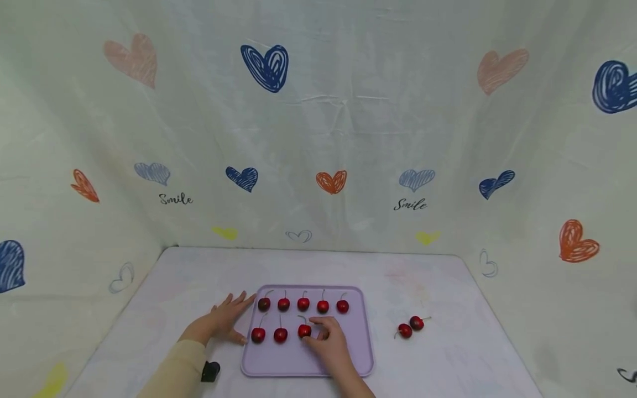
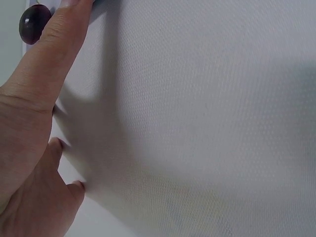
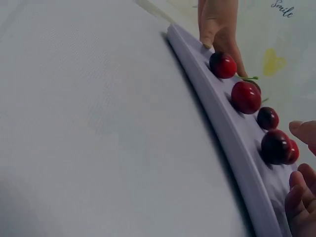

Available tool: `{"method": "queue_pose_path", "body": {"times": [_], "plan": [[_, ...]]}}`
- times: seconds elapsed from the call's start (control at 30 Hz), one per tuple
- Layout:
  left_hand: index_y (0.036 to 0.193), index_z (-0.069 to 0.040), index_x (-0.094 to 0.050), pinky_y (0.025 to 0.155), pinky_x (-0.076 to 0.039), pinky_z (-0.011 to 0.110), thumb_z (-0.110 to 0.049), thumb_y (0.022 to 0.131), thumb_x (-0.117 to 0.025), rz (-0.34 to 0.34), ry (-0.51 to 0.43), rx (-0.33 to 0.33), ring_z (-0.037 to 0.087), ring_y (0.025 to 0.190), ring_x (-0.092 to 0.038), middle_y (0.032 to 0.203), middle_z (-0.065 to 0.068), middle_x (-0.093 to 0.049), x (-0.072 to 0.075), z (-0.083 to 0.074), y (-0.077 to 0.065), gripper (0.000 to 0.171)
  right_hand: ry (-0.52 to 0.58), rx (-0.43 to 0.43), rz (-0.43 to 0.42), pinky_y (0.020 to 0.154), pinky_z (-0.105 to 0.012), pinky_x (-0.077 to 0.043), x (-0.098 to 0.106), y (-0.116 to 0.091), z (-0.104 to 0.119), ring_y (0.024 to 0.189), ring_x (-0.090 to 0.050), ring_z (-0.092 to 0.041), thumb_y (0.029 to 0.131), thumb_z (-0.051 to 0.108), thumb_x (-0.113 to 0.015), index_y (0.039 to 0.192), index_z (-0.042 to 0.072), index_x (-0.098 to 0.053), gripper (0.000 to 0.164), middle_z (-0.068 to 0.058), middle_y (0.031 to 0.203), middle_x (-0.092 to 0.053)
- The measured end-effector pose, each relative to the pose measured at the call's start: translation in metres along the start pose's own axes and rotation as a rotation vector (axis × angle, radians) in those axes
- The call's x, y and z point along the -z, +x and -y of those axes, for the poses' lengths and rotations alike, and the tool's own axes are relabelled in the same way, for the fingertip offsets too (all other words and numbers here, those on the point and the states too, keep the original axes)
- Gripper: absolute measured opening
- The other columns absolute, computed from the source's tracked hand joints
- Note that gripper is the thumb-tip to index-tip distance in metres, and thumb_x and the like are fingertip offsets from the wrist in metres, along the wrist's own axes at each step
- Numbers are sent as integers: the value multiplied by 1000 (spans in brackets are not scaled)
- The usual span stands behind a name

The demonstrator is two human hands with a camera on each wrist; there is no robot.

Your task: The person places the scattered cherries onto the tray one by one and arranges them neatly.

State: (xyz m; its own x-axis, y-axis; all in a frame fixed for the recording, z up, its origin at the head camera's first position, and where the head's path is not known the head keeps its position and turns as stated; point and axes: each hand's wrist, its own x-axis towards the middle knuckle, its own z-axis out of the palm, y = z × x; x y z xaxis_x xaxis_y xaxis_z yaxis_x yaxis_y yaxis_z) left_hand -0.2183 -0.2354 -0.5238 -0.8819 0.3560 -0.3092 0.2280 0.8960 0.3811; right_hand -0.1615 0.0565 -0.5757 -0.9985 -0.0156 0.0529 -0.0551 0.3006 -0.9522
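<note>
Dark red cherries with stems lie in two rows on a lilac tray (image 1: 308,365). Several form the back row, one a cherry (image 1: 303,304) near its middle; three form the front row. My right hand (image 1: 330,345) reaches over the front edge, thumb and index finger curved close beside the rightmost front cherry (image 1: 304,331). In the right wrist view that cherry (image 3: 276,146) shows apart from the fingertips (image 3: 302,129). My left hand (image 1: 224,320) spreads its fingers at the tray's left rim, thumb nearest the leftmost front cherry (image 1: 257,335).
Two loose cherries, one of them the farther cherry (image 1: 417,323), lie on the white tabletop (image 1: 438,365) right of the tray. A small black object (image 1: 210,371) sits beside the left sleeve (image 1: 174,367). Behind the table hangs a heart-patterned curtain (image 1: 318,138).
</note>
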Motion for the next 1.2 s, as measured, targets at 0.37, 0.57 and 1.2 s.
{"method": "queue_pose_path", "body": {"times": [0.37,0.57,1.2], "plan": [[150,-4,-34,95,-18,82,-32,65,-90,-4,2,-21,61,135,-17,152,32,-27,-1,2,0,105,3,-81,-53,55,-20,-47,74,-17,-3,71,-53,-7,74,8,-83,111,1,-69,40,-12,104,-67],[149,-3,-35,94,-18,82,-31,65,-90,-5,-2,-27,62,134,-17,151,32,-27,1,1,-1,105,16,-154,-135,57,-21,-48,101,-23,-5,75,-55,-10,75,8,-83,114,3,-69,42,-12,108,-68],[149,-2,-33,94,-18,82,-34,65,-90,-10,-15,-59,63,134,-17,151,33,-26,-2,7,-1,107,-202,-167,-221,64,-23,-49,167,-25,-19,79,-55,-12,79,11,-82,115,5,-69,39,-9,108,-67]]}}
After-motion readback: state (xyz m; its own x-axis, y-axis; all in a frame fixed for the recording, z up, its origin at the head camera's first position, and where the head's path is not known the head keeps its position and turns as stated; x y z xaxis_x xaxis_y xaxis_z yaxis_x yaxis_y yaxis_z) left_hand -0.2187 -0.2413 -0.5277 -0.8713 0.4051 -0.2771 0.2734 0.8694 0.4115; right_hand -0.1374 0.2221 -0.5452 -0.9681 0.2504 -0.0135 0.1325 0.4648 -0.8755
